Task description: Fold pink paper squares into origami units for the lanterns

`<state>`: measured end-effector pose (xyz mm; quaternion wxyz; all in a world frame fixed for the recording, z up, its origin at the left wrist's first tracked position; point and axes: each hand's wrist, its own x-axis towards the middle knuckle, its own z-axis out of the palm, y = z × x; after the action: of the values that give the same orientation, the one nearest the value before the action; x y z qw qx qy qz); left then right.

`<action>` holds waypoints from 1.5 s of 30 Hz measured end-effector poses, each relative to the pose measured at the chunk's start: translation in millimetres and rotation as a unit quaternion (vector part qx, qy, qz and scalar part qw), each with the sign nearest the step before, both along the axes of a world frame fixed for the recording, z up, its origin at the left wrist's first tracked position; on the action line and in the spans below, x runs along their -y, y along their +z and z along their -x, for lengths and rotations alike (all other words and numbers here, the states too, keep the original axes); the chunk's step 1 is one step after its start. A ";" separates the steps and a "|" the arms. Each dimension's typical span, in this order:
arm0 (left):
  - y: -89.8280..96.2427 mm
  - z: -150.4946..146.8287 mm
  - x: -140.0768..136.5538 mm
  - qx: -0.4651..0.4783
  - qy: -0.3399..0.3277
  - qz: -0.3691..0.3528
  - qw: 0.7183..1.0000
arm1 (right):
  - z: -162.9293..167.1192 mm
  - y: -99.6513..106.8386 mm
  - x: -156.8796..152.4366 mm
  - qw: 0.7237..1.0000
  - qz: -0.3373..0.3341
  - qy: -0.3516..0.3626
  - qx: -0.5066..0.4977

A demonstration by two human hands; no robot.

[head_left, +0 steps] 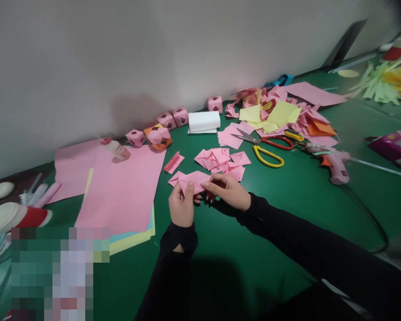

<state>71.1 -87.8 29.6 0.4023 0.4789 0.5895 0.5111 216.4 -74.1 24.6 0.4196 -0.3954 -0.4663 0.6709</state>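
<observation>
Between my two hands is a folded piece of pink paper (197, 178), held a little above the green table. My left hand (182, 205) pinches its left part, thumb on top. The fingers of my right hand (227, 191) are closed on its right end. Just beyond lies a pile of folded pink paper pieces (215, 158), with a narrow folded pink strip (174, 162) to its left. Several finished-looking pink paper cubes with dark diamond openings, one of them a pink cube (180, 116), stand along the wall. A pink-and-orange cube (158, 137) is among them.
Scissors (265, 145) with red and yellow handles lie right of the pile, near a pink glue gun (336, 165) with a cord. Pink sheets (123, 191) with a small bottle (115, 148) cover the left. Paper scraps (280, 111) heap at the back right. A paper cup (20, 217) lies far left.
</observation>
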 end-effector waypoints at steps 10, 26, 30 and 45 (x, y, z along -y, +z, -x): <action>-5.0 0.8 -1.1 0.040 -0.002 0.013 0.999 | -3.1 -4.7 -6.7 0.993 0.054 -0.017 -0.107; -4.8 1.9 2.4 -0.037 -0.041 0.006 0.998 | -4.6 -2.4 -6.0 0.999 0.034 0.004 -0.039; -4.0 1.5 4.6 -0.064 -0.050 -0.008 0.997 | -5.6 -2.2 -6.4 0.999 0.035 0.019 -0.032; -6.2 2.9 5.9 -0.172 -0.079 -0.089 0.978 | -12.0 -6.4 -9.6 0.995 0.064 0.043 -0.060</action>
<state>68.2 -93.7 23.4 0.2898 0.6388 0.5626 0.4376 228.3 -64.5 18.2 0.3911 -0.3602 -0.4127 0.7396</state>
